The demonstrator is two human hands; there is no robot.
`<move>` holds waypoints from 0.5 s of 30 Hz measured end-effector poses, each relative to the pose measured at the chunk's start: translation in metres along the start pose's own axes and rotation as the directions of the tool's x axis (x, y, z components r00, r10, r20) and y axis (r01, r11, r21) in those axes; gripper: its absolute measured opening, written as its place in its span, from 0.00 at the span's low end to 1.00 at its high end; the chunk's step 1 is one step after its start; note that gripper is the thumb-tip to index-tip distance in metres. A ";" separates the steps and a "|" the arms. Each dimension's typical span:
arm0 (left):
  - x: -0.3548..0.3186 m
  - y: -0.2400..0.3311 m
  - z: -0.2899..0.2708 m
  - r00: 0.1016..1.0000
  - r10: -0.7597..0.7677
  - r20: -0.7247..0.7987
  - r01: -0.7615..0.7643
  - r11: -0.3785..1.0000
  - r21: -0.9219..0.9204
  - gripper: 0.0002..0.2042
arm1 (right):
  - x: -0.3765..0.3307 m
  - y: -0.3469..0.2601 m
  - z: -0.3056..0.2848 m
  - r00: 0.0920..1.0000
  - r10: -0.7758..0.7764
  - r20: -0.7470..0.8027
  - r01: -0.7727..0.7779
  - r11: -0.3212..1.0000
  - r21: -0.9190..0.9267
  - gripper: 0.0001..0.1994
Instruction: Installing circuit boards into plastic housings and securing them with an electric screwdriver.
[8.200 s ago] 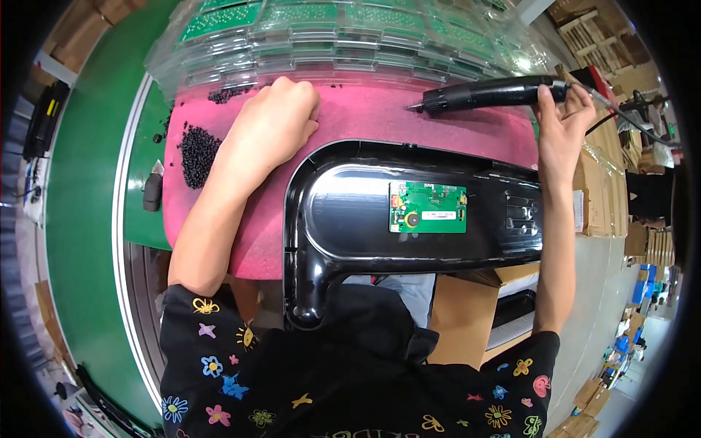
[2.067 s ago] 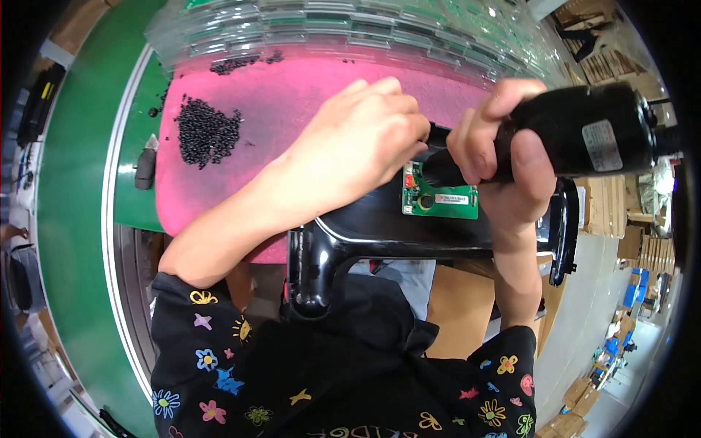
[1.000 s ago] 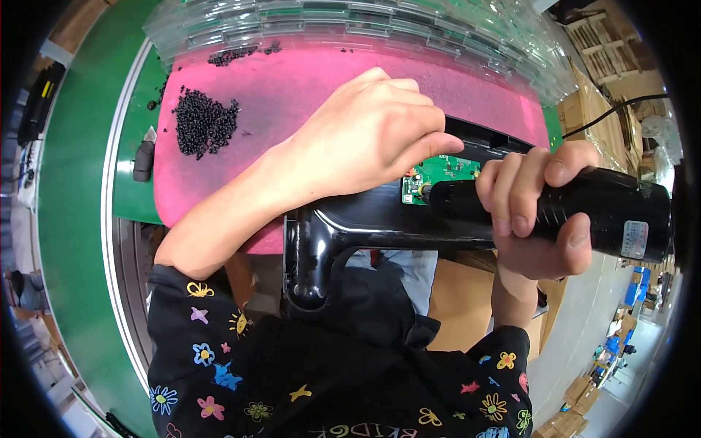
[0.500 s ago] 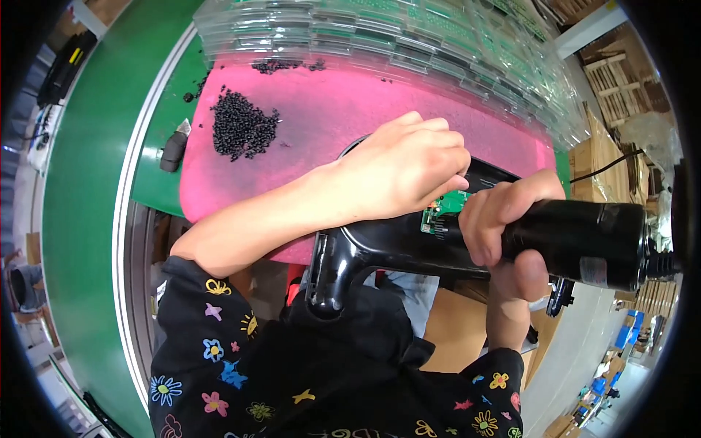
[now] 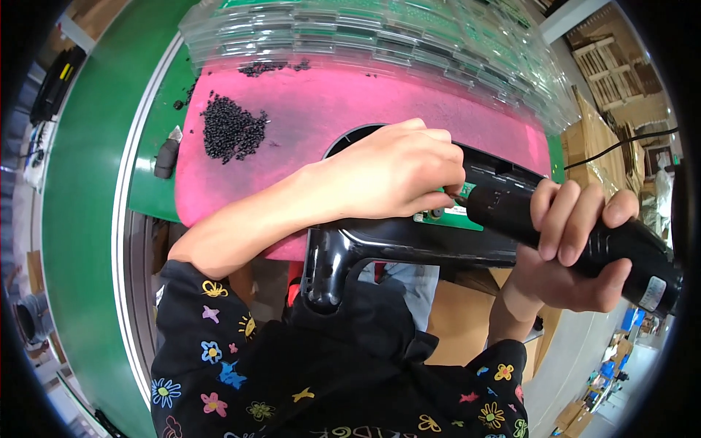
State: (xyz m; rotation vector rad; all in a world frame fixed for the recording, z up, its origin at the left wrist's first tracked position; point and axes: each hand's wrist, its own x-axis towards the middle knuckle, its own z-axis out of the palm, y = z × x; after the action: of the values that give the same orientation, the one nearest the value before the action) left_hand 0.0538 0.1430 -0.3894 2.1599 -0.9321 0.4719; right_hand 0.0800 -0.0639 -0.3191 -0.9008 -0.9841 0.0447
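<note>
My right hand (image 5: 580, 244) is wrapped round a black electric screwdriver (image 5: 504, 208), whose tip points left. At that tip, the thumb and forefinger of my left hand (image 5: 412, 171) are pinched together; what they hold is too small to make out. Beneath both hands lies a glossy black plastic housing (image 5: 438, 244) with a rounded end and a stubby arm toward me. A green circuit board (image 5: 467, 217) sits inside it, partly hidden by my left hand and the screwdriver. A heap of small black screws (image 5: 232, 128) rests on the pink mat (image 5: 314, 98) at the left.
Clear plastic trays (image 5: 380, 44) with green boards are stacked along the mat's far side. A dark wrapped object (image 5: 167, 157) lies on the green surface left of the mat. A black cable (image 5: 621, 146) and cardboard boxes (image 5: 584, 139) are at the right.
The screwdriver's front end has lifted off the circuit board, and my right hand has shifted back along its body to the right. My left fingers now meet its tip.
</note>
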 end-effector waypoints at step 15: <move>0.008 0.003 -0.006 0.998 -0.047 0.045 0.049 0.998 -0.044 0.13 | -0.001 -0.012 -0.011 0.999 0.019 0.033 -0.022 0.996 0.084 0.22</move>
State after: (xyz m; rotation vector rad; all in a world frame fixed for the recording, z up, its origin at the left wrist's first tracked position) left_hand 0.0566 0.1421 -0.3791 2.1549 -0.9037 0.3780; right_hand 0.0834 -0.0791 -0.3148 -0.8345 -0.9961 0.1176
